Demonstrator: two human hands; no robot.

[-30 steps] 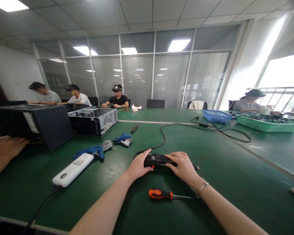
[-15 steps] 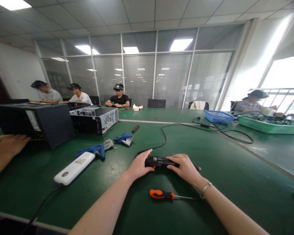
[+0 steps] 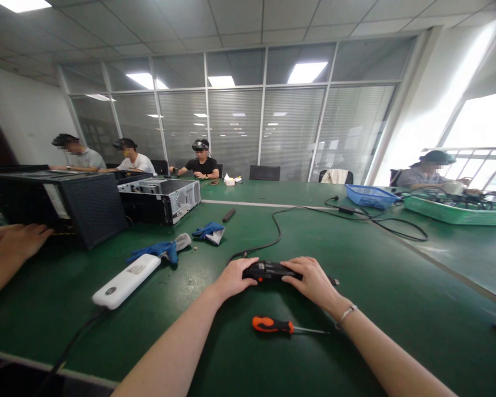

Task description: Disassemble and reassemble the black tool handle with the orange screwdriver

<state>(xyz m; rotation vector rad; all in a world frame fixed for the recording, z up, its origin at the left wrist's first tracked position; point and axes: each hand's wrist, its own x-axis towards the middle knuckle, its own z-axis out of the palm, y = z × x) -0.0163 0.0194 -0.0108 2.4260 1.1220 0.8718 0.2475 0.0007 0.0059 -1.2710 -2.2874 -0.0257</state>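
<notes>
A black, stick-shaped power tool that looks like a corded electric screwdriver lies across the table in front of me. My left hand is closed round its left end, thumb near a small red-orange part. Closer to the metal-tipped right end, my right hand grips it from above with bent fingers. The palms hide parts of both ends. Below the tool, apart from both hands, rests an orange-and-black screwdriver, its shaft pointing right. A black cable runs from behind my left hand to the back right.
On the left are a white power-strip-like block, blue-grey gloves and a dark bar. Computer cases stand beyond, one with another person's hands at it. A blue basket and green basket sit back right.
My hands and the tool stay in nearly the same place, with only a slight shift. Across the table, a person in black has moved one hand outward to the left.
</notes>
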